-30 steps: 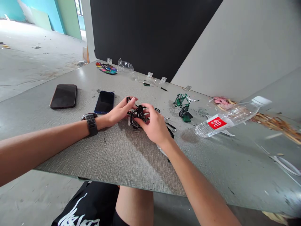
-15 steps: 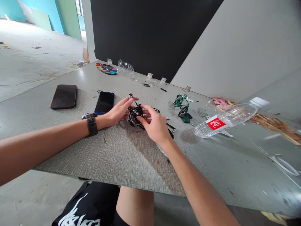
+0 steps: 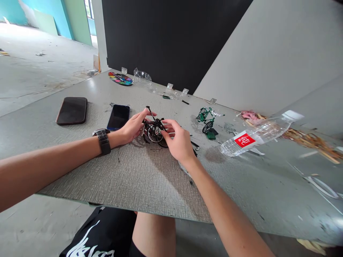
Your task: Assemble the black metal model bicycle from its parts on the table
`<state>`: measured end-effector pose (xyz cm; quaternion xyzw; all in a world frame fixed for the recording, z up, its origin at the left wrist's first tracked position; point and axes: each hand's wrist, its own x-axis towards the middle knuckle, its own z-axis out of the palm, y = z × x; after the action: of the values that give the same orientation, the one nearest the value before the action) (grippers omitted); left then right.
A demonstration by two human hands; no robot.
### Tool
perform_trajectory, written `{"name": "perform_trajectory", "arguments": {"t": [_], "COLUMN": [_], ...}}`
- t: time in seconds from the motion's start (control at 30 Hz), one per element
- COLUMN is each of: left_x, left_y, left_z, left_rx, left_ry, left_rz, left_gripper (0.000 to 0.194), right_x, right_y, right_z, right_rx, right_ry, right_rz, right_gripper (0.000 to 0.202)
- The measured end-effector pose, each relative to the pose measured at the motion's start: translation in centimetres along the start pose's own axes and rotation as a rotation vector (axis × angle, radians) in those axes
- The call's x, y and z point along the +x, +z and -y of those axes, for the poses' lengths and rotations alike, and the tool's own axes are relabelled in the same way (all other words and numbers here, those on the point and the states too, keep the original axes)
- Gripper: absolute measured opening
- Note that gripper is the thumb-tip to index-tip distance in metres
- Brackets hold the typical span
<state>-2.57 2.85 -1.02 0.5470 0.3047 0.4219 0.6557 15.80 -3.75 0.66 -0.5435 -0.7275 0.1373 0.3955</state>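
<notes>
A small black model bicycle (image 3: 154,132) with thin spoked wheels is between my two hands, on the grey table. My left hand (image 3: 134,126), with a dark watch at the wrist, is closed on its left side, near an upright black rod. From the right, my right hand (image 3: 177,138) pinches a dark part of the model with thumb and fingers. Part of the model behind the fingers is hidden. A green model bicycle (image 3: 207,119) stands farther right, beside a small dark green piece (image 3: 211,134).
Two dark phones, one (image 3: 71,111) at the far left and one (image 3: 118,116) by my left hand. A paint palette (image 3: 120,78) and clear plastic (image 3: 142,77) lie at the back. A plastic bottle (image 3: 245,139) lies right. Loose black parts (image 3: 195,144) are beside my right hand.
My right thumb and fingers have shifted slightly on the black model, and more of its wheel shows. The upright rod leans a little further left.
</notes>
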Motion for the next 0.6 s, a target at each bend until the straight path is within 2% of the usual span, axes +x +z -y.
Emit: {"name": "perform_trajectory", "arguments": {"t": [0.17,0.23,0.3,0.47,0.6], "left_x": [0.2,0.2,0.1,-0.3,-0.4], "left_y": [0.0,0.0,0.1,0.7,0.9], "left_z": [0.0,-0.1,-0.2,-0.8,-1.1], "left_rx": [-0.075,-0.088,-0.067,-0.061,-0.09], "left_ry": [-0.069,-0.087,-0.089,-0.078,-0.095], "left_rz": [0.014,0.008,-0.024,-0.124,-0.145], "left_gripper": [0.073,0.075,0.066,0.025,0.018], "right_x": [0.1,0.1,0.1,0.0,0.1], "right_y": [-0.3,-0.4,-0.4,-0.5,-0.4], "right_z": [0.1,0.1,0.1,-0.1,0.0], "right_rx": [0.019,0.031,0.034,0.018,0.012], "right_ry": [0.027,0.036,0.034,0.029,0.063], "right_rz": [0.005,0.009,0.011,-0.014,-0.037], "right_gripper": [0.027,0.024,0.021,0.021,0.022]}}
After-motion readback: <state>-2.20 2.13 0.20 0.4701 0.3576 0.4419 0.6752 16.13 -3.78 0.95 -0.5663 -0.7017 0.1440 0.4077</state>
